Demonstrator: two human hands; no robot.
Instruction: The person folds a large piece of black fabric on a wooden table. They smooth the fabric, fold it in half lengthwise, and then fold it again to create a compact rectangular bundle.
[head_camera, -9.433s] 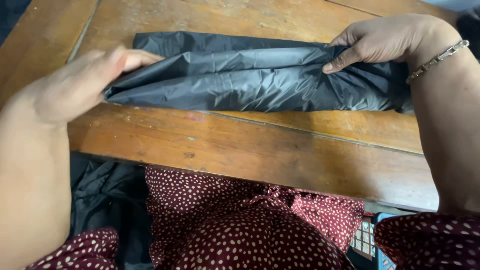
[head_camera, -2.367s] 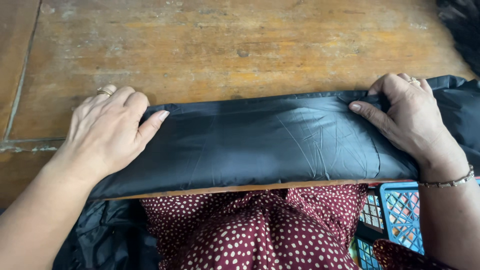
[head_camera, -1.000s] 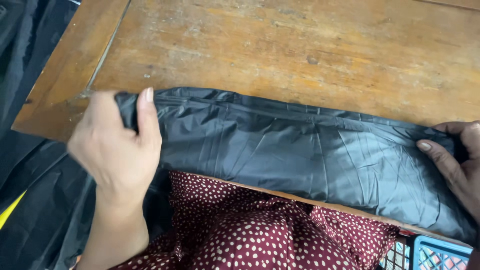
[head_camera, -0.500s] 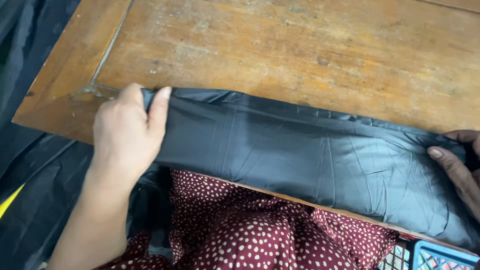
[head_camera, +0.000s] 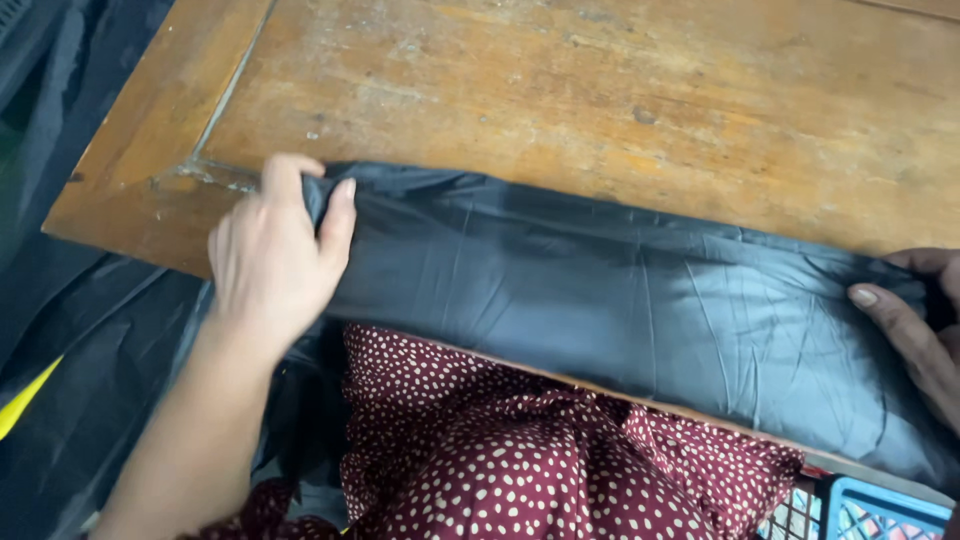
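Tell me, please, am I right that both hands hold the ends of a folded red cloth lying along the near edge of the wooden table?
Not quite: the cloth is black, not red, as the head view shows. The left hand and right hand do hold its ends along the wooden table edge.

left hand slid onto black fabric corner, thumb over edge

head cam – looks steeply down | close over wooden table near edge | single view
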